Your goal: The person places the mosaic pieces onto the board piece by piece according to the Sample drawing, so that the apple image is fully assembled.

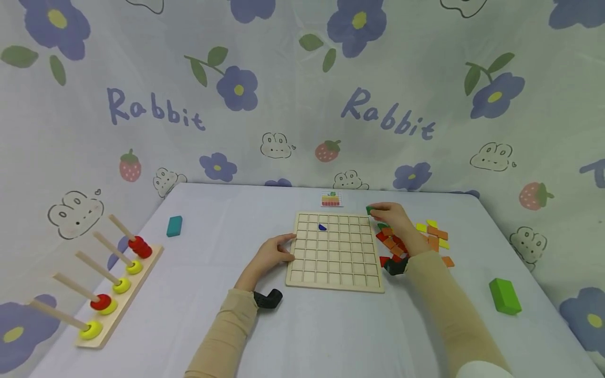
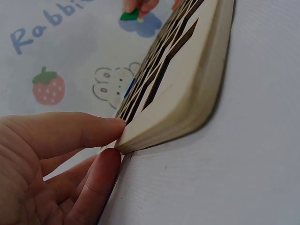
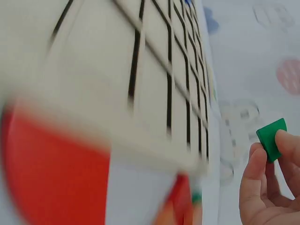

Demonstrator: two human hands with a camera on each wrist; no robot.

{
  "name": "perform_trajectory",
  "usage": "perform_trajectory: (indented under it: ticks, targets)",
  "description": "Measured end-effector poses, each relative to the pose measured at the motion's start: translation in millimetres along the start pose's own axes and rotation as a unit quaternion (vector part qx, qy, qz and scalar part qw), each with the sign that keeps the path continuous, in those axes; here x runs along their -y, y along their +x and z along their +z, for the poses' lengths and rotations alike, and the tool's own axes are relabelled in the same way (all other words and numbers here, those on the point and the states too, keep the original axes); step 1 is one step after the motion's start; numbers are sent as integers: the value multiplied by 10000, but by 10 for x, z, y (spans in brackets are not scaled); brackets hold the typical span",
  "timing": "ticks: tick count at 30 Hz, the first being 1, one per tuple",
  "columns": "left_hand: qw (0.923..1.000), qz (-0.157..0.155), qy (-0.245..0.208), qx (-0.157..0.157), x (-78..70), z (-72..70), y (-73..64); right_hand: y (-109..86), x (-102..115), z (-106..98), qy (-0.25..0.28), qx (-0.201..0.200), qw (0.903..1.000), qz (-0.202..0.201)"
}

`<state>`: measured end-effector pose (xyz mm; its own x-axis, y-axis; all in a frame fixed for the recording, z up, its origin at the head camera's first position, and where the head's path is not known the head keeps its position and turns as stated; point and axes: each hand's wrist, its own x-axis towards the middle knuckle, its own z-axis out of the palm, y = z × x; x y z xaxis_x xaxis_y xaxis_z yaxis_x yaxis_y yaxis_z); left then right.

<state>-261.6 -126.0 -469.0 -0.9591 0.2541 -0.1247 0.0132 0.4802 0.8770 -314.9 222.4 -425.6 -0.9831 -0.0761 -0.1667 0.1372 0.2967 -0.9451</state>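
Note:
A wooden grid board [image 1: 336,287] lies flat on the table. My left hand [image 1: 271,255] rests at its left edge, finger and thumb touching the rim; the left wrist view shows the fingertips [image 2: 115,127] against the board's side. Beyond the board's far right corner, my right hand [image 1: 394,218] pinches a small green tile [image 3: 272,139] between thumb and fingers, raised above the table. One blue piece [image 1: 322,227] lies on the board in the upper rows. Red, orange, yellow and green tiles [image 1: 433,242] are scattered right of the board, some hidden behind my right hand and wrist.
A small picture card [image 1: 332,199] lies behind the board. On the left stands a wooden peg rack [image 1: 120,302] with red and yellow rings, and a teal block [image 1: 174,226] lies farther back. A green block [image 1: 505,296] sits near the right edge.

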Motion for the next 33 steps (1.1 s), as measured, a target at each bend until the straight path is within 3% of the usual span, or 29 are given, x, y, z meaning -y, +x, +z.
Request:
perform_trajectory:
  ticks: [6,12,18,22,33]
  targets:
    - [10000,-27,12,22,23,9,6,192,88,390,-201,348,9991,-117]
    - [10000,-18,79,20,20,22,6,325,90,612,-452,506,9976,-149]
    - [10000,13,62,20,20,24,8,376,91,743,-918,479,9945,-160]
    - [10000,6,50,32,25,25,18,379,114,802,-1534,393,9868,-353]
    - [10000,-33,41,-5,29,2,19,423,129,863,-2293,349,9699,-748]
